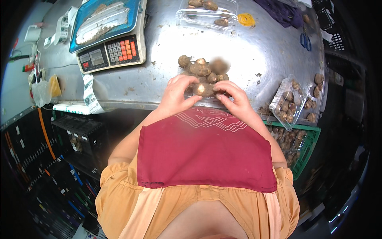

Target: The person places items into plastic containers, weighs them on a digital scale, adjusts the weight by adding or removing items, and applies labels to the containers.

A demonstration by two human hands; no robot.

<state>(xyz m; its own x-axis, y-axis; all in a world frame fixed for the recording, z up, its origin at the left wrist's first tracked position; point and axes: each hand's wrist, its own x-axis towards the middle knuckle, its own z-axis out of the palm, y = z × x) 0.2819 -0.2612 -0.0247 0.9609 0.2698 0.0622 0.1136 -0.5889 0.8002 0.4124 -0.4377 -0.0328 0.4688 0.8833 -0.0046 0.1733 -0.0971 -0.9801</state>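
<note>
A pile of brown, rough-skinned root tubers (200, 69), probably taro corms, lies before me on the metal table. A transparent plastic tray seems to be under them, mostly hidden. My left hand (180, 91) curls around the left end of the nearest tuber (203, 89), which has a pale cut face. From the other side, the fingertips and thumb of my right hand (234, 94) meet its right end. A blurred round brown shape (219, 65) shows at the pile's upper right.
A digital scale (109, 53) with a blue pan stands left on the table (167, 41). A label strip (89, 92) hangs below it. Transparent boxes of tubers (288, 101) lie right and at the back (206, 15), near yellow rubber bands (246, 19). Blue-handled scissors (305, 41) and a green crate (313, 143) are right.
</note>
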